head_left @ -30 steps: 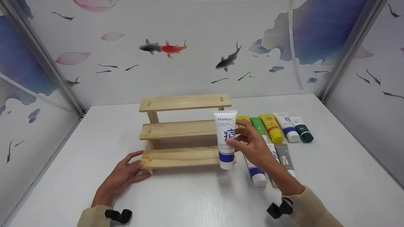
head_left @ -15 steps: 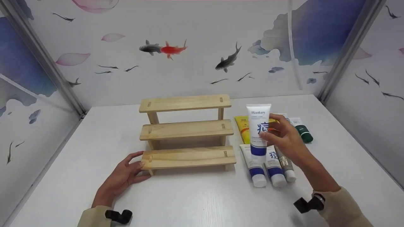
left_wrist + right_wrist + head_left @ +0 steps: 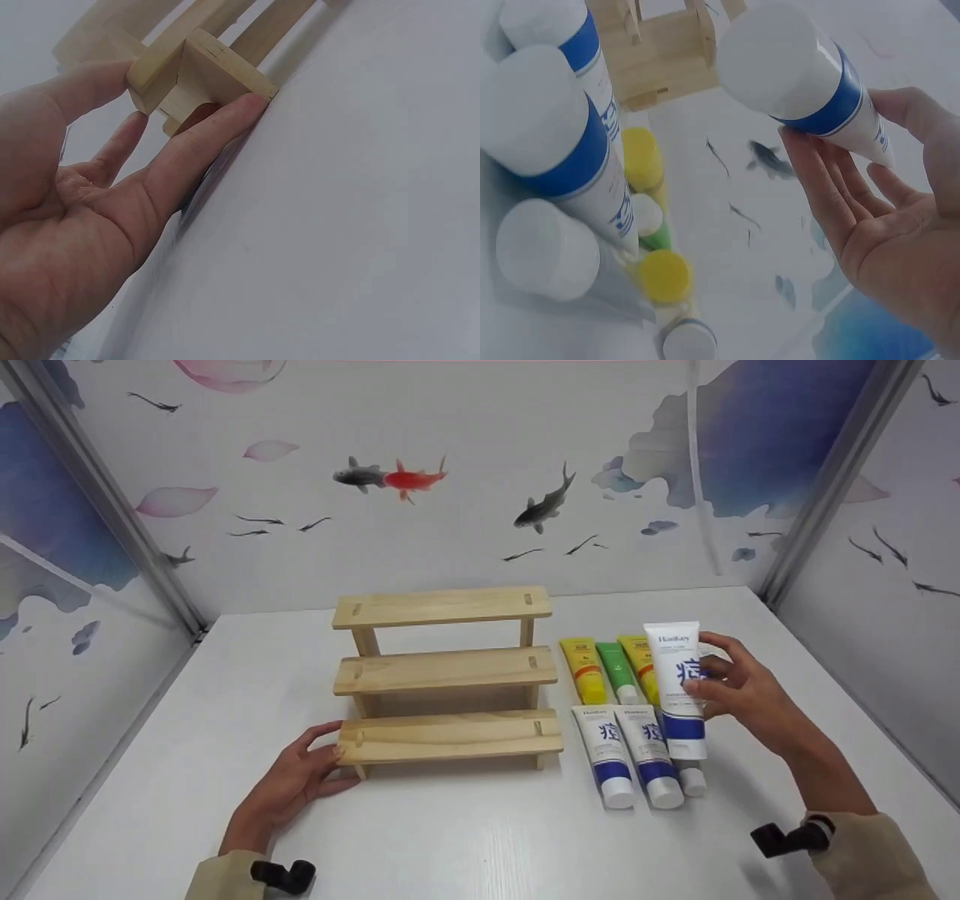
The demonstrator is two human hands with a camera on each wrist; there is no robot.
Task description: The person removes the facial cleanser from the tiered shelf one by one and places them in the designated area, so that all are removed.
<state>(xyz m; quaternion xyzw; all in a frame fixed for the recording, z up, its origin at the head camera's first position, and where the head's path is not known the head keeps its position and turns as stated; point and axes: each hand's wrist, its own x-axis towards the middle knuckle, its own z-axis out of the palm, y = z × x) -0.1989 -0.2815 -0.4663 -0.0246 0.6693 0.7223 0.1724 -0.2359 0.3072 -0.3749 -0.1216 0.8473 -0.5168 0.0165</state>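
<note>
A white squeeze tube (image 3: 673,682) with a blue band stands upright in the air, cap down, pinched between the thumb and fingers of my right hand (image 3: 742,690). It hangs over the right end of the tube rows and hides part of them. My left hand (image 3: 296,772) holds the left end of the lowest step of a three-step wooden display stand (image 3: 446,667). In the left wrist view, the fingers (image 3: 124,146) touch the step's end and the thumb reaches to its leg. The steps carry nothing.
Two white-and-blue tubes (image 3: 609,746) lie in front, with a grey tube's cap (image 3: 694,780) beside them. Behind lie yellow tubes (image 3: 583,669) and a green tube (image 3: 617,667). Printed wall panels (image 3: 450,532) enclose the white table (image 3: 450,840).
My right hand has carried the white tube rightward from in front of the stand to above the right side of the tube rows. The left hand and the stand have stayed put.
</note>
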